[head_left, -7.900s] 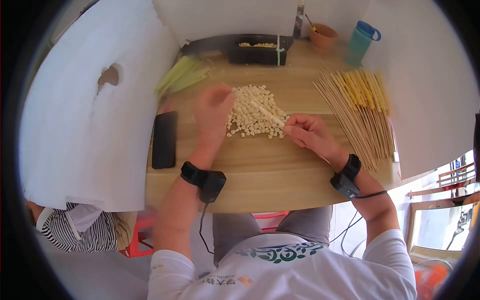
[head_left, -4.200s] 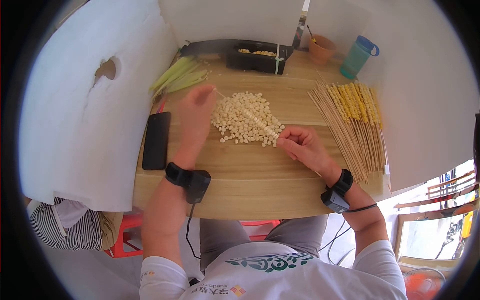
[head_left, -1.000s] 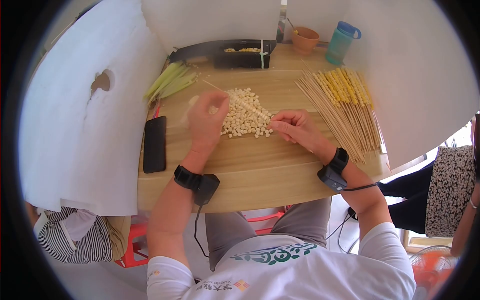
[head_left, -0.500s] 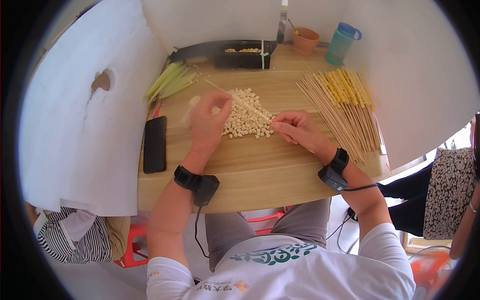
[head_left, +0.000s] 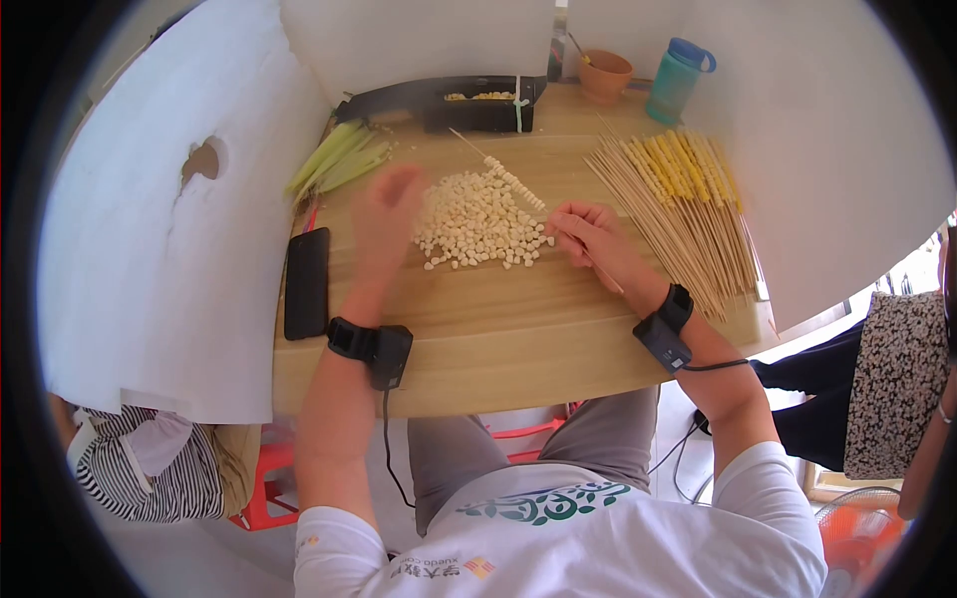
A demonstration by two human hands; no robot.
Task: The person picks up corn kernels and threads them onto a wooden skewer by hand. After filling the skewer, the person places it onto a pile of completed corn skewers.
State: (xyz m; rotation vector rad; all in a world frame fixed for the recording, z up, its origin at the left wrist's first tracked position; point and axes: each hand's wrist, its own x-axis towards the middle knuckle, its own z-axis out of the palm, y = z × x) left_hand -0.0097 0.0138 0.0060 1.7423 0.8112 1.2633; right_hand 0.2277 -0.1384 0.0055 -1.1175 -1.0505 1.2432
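Note:
My right hand (head_left: pixel 596 244) is closed on a thin wooden skewer, whose upper part carries a row of pale kernel-like pieces (head_left: pixel 514 183) and ends in a bare tip pointing up and left. Below and left of that row lies a loose pile of the same pale pieces (head_left: pixel 474 224). My left hand (head_left: pixel 391 214) is raised at the left edge of the pile, smeared by motion; its fingers cannot be made out. To the right, bare wooden skewers (head_left: pixel 663 234) lie beside skewers with yellow pieces (head_left: pixel 688 169) on their upper ends.
A black phone (head_left: pixel 307 284) and green husks (head_left: pixel 344 159) lie on the left. At the back stand a black container (head_left: pixel 478 117), an orange bowl (head_left: pixel 604 77) and a blue bottle (head_left: pixel 676 82). White boards rise around the table (head_left: pixel 478 369). Another person's clothing (head_left: pixel 902 384) shows at right.
My left hand has come off the skewer and moved left. The skewer in my right hand has tilted more upright, its tip now farther up and right.

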